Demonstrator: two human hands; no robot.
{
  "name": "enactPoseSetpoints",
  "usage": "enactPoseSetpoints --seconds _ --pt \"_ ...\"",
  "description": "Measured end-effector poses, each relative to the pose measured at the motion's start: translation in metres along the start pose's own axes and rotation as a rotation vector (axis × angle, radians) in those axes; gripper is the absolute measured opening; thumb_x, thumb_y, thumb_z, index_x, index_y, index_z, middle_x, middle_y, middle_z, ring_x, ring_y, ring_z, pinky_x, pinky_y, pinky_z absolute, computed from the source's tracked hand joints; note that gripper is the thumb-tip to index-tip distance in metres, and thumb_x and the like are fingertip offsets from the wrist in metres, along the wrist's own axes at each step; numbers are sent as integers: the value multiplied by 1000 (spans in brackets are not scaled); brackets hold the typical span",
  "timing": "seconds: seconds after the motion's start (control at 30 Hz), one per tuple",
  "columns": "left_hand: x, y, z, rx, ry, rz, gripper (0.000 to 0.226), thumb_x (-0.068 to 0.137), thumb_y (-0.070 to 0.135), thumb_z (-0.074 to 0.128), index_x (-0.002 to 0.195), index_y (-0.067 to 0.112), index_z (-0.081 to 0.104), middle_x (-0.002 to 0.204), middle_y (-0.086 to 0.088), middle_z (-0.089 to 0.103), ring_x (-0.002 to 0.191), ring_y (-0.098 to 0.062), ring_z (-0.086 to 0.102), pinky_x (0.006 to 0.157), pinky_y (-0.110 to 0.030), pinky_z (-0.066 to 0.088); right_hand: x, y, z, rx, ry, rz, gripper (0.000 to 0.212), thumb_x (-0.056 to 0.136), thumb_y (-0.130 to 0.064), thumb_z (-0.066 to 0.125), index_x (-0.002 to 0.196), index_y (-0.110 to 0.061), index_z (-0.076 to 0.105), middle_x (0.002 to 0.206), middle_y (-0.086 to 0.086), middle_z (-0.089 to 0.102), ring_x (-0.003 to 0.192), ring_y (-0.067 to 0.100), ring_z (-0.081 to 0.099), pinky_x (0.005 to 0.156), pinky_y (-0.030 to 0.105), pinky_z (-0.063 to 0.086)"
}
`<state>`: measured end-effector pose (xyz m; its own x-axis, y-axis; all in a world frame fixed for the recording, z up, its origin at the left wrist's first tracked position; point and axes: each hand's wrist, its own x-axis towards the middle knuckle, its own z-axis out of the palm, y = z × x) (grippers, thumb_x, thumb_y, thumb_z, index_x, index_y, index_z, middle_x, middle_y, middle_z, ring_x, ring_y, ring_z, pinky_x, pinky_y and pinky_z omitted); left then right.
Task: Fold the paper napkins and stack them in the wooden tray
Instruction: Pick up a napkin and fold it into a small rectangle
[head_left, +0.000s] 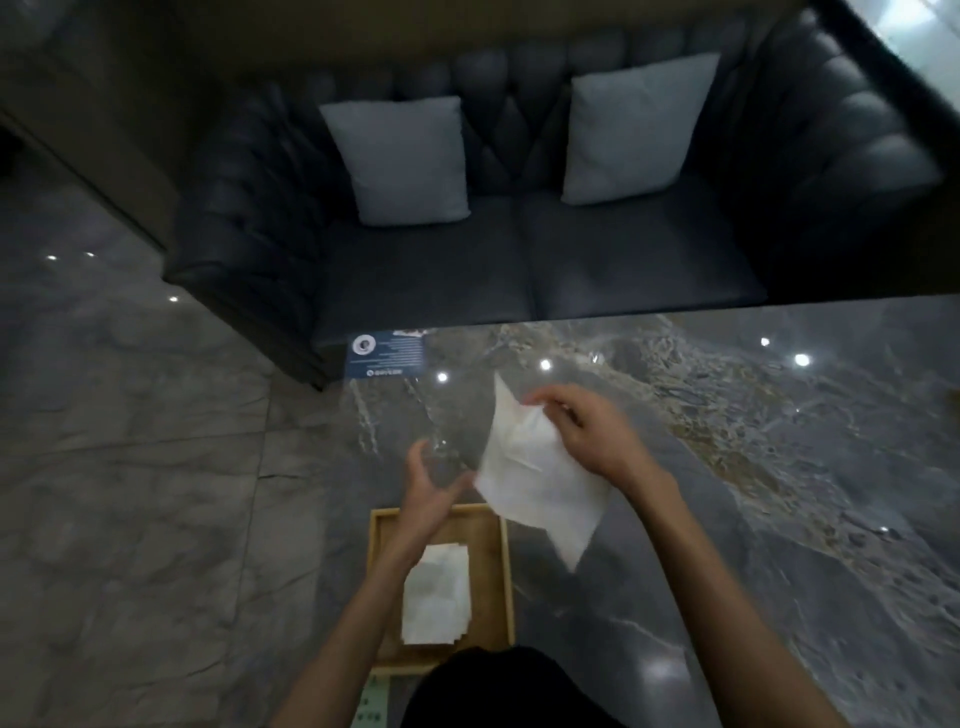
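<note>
A white paper napkin (535, 478) hangs unfolded above the grey marble table, and my right hand (582, 426) pinches its top edge. To its left my left hand (431, 493) hovers with fingers spread, close to the napkin's left edge but holding nothing. Below it, a wooden tray (493, 540) sits at the table's near left corner. A small stack of folded white napkins (437, 597) lies inside the tray. My left forearm crosses over the tray's left part.
The marble table (727, 467) stretches to the right, its left edge near the tray. A blue card (387, 354) lies at the far left corner. A dark tufted sofa (519, 249) with two grey cushions stands beyond. The floor lies left.
</note>
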<state>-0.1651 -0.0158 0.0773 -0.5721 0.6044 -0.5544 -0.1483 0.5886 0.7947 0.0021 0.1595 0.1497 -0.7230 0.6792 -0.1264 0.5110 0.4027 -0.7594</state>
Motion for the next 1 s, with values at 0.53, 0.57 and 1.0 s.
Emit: enactPoseSetpoints --seconds 0.53,0.57,1.0 --pt "-95 84 -131 -292 -284 409 30 84 24 76 110 12 71 105 -6 77 99 -28 71 85 -41 60 -49 -95 21 755 -141 214 64 105 -52 26 161 -26 11 159 5 40 145 20 40 120 45 30" --pt "-99 85 -138 -316 -302 408 29 87 24 73 113 10 70 106 -7 77 100 -28 71 87 -42 59 -55 -90 43 808 -205 267 72 100 -57 30 161 -25 7 163 7 33 148 23 34 121 47 26" --pt "-111 91 -219 -312 -147 418 30 87 49 70 106 27 75 101 0 78 85 -17 75 65 -28 60 -51 -158 127 1013 -128 173 45 88 -33 75 126 -12 65 122 13 72 110 32 70 85 43 59"
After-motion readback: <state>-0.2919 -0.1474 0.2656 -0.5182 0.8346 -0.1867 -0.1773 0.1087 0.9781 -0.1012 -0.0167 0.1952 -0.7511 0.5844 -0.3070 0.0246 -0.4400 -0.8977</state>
